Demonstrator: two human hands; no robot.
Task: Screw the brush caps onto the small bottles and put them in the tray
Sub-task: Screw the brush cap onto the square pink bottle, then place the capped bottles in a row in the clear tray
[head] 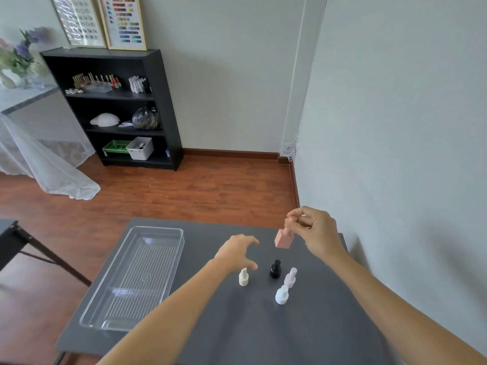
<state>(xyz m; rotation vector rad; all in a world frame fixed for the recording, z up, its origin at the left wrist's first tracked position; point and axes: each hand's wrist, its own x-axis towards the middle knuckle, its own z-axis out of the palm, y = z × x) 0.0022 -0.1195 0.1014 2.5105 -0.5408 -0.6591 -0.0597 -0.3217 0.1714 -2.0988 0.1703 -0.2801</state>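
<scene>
My right hand (315, 230) holds a pink square bottle (284, 239) by its cap, lifted above the grey table (210, 325). My left hand (237, 252) hovers open with spread fingers just left of it, holding nothing. Below my hands stand a cream bottle (243, 277), a black bottle (275, 270), a pale pink bottle (290, 277) and a white bottle (281, 295), all upright with caps on. The clear plastic tray (163, 230) lies on the table's left side with nothing in it.
A wall runs close along the table's right edge. A black shelf unit (158, 101) stands across the wooden floor. Part of another dark table (10, 233) shows at the left.
</scene>
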